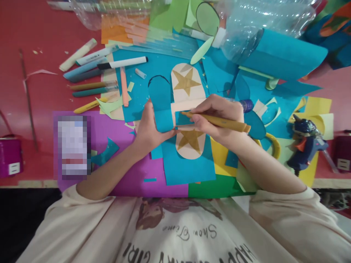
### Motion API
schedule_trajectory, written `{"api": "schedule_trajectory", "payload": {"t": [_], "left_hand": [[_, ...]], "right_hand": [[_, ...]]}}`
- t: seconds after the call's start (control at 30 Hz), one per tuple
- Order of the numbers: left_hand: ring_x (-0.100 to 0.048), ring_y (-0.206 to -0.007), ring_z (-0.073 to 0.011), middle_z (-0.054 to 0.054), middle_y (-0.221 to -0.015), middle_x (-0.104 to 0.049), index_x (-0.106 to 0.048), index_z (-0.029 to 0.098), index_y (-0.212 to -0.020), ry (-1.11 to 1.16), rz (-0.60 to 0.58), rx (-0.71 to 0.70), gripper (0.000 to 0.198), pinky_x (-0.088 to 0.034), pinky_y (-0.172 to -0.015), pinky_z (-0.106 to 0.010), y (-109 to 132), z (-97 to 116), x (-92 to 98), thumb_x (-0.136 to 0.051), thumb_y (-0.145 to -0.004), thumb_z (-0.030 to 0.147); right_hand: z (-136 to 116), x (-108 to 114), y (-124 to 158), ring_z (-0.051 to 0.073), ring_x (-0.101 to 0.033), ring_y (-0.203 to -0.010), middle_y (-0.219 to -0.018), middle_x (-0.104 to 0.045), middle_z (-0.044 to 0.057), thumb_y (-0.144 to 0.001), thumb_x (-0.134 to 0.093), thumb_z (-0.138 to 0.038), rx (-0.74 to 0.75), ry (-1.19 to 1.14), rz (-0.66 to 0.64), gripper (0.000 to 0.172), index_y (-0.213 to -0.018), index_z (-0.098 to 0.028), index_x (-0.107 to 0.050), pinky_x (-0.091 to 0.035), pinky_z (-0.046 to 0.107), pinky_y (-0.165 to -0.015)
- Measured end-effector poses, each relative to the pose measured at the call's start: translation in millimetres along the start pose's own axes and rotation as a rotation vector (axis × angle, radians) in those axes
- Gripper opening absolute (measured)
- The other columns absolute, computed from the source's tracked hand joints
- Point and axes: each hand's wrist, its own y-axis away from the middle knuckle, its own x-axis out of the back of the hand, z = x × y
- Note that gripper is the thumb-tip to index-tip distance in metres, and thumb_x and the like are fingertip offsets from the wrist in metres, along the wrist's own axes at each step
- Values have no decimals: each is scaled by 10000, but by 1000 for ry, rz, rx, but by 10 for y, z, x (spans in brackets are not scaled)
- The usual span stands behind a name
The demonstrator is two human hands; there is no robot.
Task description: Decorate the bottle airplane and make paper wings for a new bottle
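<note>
My right hand [216,117] is closed around a yellow-orange pen [219,122], with its tip on a small blue paper strip [183,118]. My left hand [150,129] presses a blue paper flap [162,104] down with the fingers held together against it. Between the hands lies a beige oval cardboard cut-out [188,87] with gold stars [186,82], crossed by a beige band [183,106]. All this rests on a blue paper sheet [189,166].
Several markers and pens [95,78] lie at the left on the red floor. A blue glue gun [305,144] sits at the right, a glue stick [246,105] behind my right hand. Clear plastic bottles [260,22] and coloured paper scraps crowd the far side. A purple sheet [117,138] lies at the left.
</note>
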Motion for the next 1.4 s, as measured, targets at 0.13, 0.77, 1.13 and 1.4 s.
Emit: {"api": "schedule_trajectory", "payload": {"t": [0.13, 0.77, 1.13, 1.4], "left_hand": [[-505, -1312, -401, -131, -1411, -479, -254, 284, -1407, 0, -11, 4, 1005, -503, -1012, -540, 17, -23, 0, -755, -642, 703], [-420, -1387, -416, -142, -1514, -394, -203, 276, -1431, 70, -57, 12, 1026, -425, -1122, -534, 29, -49, 1, -769, -672, 672], [-365, -1410, -427, -176, -1485, -398, -246, 172, -1419, 17, -110, 167, 1111, -367, -1130, -570, -48, 146, 45, -753, -613, 745], [-452, -1342, -415, -187, -1448, -447, -271, 192, -1400, -1, -81, 126, 1114, -452, -1054, -531, -36, 69, 25, -755, -578, 766]], "right_hand": [[13, -2, -3, 124, -586, -532, -601, -625, -48, -876, -595, -284, 3, 53, -11, 109, -771, -256, -605, -467, 258, -472], [-37, 44, -37, 116, -615, -548, -644, -673, -36, -867, -608, -231, 45, 52, -112, 103, -765, -243, -602, -504, 229, -509], [-46, 106, -77, 132, -617, -555, -655, -689, -1, -844, -607, -192, 38, 1, -218, 117, -733, -227, -619, -486, 239, -508], [-57, 99, -88, 133, -594, -532, -612, -656, -8, -825, -618, -169, 42, -12, -228, 171, -665, -226, -600, -459, 256, -476]]}}
